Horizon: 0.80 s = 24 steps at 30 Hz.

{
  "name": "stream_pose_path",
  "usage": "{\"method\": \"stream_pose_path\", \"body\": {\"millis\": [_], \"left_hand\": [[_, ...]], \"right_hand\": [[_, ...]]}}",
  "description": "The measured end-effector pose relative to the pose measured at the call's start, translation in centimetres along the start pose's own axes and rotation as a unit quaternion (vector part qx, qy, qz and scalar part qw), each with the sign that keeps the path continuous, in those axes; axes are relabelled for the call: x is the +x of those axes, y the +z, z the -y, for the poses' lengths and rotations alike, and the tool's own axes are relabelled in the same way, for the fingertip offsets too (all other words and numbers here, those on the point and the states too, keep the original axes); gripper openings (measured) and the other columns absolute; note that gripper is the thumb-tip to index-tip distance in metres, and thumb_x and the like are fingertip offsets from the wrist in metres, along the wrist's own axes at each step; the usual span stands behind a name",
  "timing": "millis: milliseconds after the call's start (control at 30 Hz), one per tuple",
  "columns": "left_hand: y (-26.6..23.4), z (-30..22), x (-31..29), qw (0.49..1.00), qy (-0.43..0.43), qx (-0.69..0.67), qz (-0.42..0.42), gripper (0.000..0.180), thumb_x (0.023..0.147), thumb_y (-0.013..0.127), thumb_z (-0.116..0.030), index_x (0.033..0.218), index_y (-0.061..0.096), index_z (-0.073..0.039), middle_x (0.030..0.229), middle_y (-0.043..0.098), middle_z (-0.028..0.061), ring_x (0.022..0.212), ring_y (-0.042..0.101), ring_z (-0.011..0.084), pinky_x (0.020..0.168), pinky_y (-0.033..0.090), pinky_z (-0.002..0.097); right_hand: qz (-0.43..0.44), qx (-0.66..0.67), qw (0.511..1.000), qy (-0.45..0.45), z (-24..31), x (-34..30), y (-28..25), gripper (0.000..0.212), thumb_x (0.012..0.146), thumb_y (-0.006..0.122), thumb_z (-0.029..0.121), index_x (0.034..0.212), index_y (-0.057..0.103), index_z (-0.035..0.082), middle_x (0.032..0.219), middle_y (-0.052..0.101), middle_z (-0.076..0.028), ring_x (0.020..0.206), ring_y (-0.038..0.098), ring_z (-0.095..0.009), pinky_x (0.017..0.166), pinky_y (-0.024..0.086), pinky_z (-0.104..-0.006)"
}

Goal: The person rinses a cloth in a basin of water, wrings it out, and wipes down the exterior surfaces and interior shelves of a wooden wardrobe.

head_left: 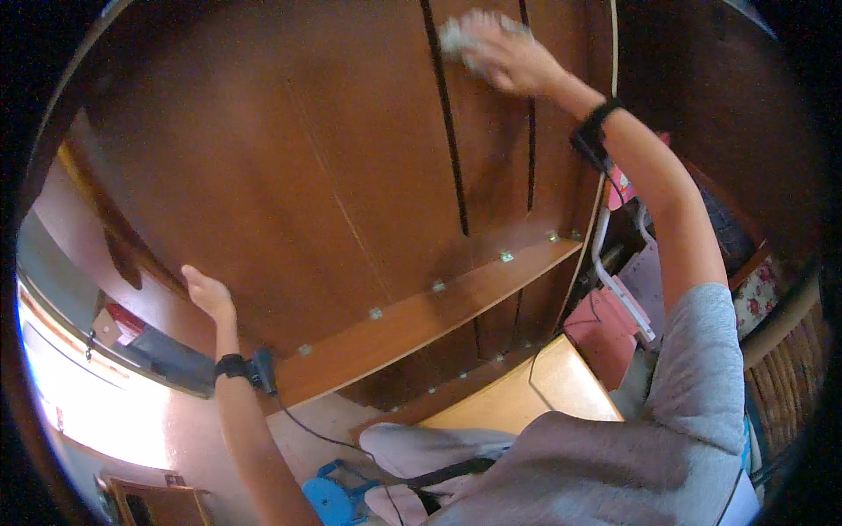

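A tall brown wooden cabinet (263, 175) fills the view ahead of me, with two dark stripes running down its back panel at the right. High on that panel, by the stripes, my right hand (513, 57) is closed on a pale cloth (454, 37) and presses it against the wood; hand and cloth are slightly blurred. My left hand (210, 294) is raised at the cabinet's lower left, near its side. One digit points up there, while the other fingers are mostly hidden. Both wrists wear black bands, each with a small dark device.
Below the panel runs a wooden shelf (421, 337) with several small metal brackets (438, 287). A yellow-topped surface (561, 377) stands near my knees. Pink boxy things (601, 333) sit to the right, and a blue round object (329, 500) lies below. Dark cables hang from the wrist devices.
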<state>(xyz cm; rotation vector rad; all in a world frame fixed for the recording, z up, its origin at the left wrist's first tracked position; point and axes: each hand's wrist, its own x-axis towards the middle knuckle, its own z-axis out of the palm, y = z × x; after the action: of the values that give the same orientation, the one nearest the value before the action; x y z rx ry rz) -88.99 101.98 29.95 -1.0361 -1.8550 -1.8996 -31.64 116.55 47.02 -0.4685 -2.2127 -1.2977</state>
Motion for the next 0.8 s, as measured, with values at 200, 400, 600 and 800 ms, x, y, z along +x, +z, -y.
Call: {"method": "stream_pose_path", "body": {"millis": [200, 400, 600, 800], "left_hand": [[0.2, 0.5, 0.6, 1.0, -0.029, -0.008, 0.006, 0.067, 0.097, 0.026, -0.045, 0.119, 0.045, 0.016, 0.125, 0.046, 0.0315, 0.116, 0.046, 0.0397, 0.1, 0.034, 0.0384], [0.2, 0.6, 0.8, 0.999, -0.044, 0.024, -0.006, 0.074, 0.095, 0.024, -0.05, 0.111, 0.049, 0.018, 0.116, 0.05, 0.0354, 0.11, 0.047, 0.0437, 0.096, 0.034, 0.0416], [0.1, -0.5, 0.3, 0.998, -0.046, 0.03, -0.019, 0.078, 0.093, 0.023, -0.054, 0.108, 0.051, 0.018, 0.114, 0.051, 0.0354, 0.109, 0.049, 0.0432, 0.094, 0.035, 0.0418], [0.2, -1.1, 0.3, 0.997, -0.054, 0.048, -0.01, 0.078, 0.094, 0.02, -0.051, 0.108, 0.05, 0.02, 0.115, 0.05, 0.0364, 0.109, 0.047, 0.0455, 0.095, 0.034, 0.0428]], "right_hand": [[-0.208, 0.015, 0.96, 0.187, 0.4, 1.4, 1.8, 0.051, 0.087, 0.044, 0.016, 0.136, 0.035, 0.007, 0.144, 0.027, -0.015, 0.135, 0.019, -0.036, 0.109, 0.017, -0.0474], [-0.062, 0.085, 0.987, 0.119, 9.9, -8.4, 4.8, 0.053, 0.075, 0.057, 0.024, 0.126, 0.047, 0.015, 0.141, 0.033, -0.012, 0.131, 0.027, -0.036, 0.107, 0.023, -0.0502], [0.236, 0.176, 0.954, -0.049, 20.8, -18.8, 5.5, 0.048, 0.079, 0.055, 0.021, 0.126, 0.047, 0.017, 0.145, 0.029, -0.003, 0.133, 0.03, -0.026, 0.101, 0.036, -0.0392], [0.299, 0.376, 0.874, 0.071, 25.1, -22.1, 4.2, 0.044, 0.076, 0.049, 0.0, 0.12, 0.051, 0.009, 0.138, 0.038, -0.01, 0.13, 0.034, -0.028, 0.1, 0.038, -0.0366]]}}
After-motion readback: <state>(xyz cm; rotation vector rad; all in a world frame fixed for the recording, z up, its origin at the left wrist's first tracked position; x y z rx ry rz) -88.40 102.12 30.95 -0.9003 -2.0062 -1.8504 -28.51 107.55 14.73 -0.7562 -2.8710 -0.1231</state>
